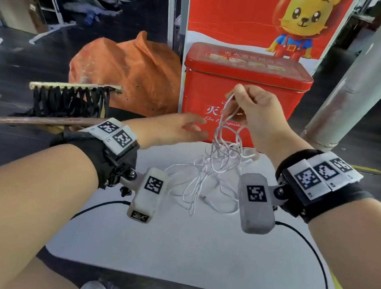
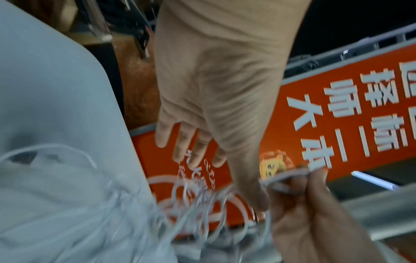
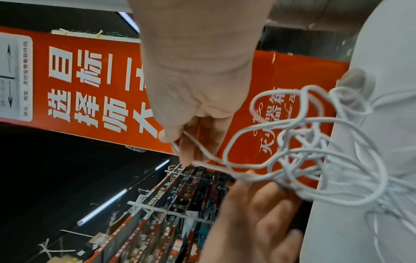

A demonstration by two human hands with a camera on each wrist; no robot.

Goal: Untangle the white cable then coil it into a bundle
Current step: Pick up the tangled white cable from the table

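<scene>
A thin white cable (image 1: 216, 165) lies in a tangled heap on the white table (image 1: 182, 248), one plug end (image 1: 208, 200) resting near the middle. My right hand (image 1: 248, 108) pinches a strand (image 3: 193, 140) between thumb and fingers and holds it above the far edge, so loops (image 3: 292, 142) hang down to the heap. My left hand (image 1: 179, 128) is beside the hanging loops with fingers straight, holding nothing; in the left wrist view its fingers (image 2: 191, 146) spread in front of the red box, and the blurred cable (image 2: 198, 201) hangs just past them.
A red metal box (image 1: 243, 93) stands right behind the table's far edge, with a red cartoon poster (image 1: 264, 15) above it. An orange sack (image 1: 131, 72) and a wooden frame with black straps (image 1: 68, 100) sit at left. A grey pillar (image 1: 365, 78) rises at right.
</scene>
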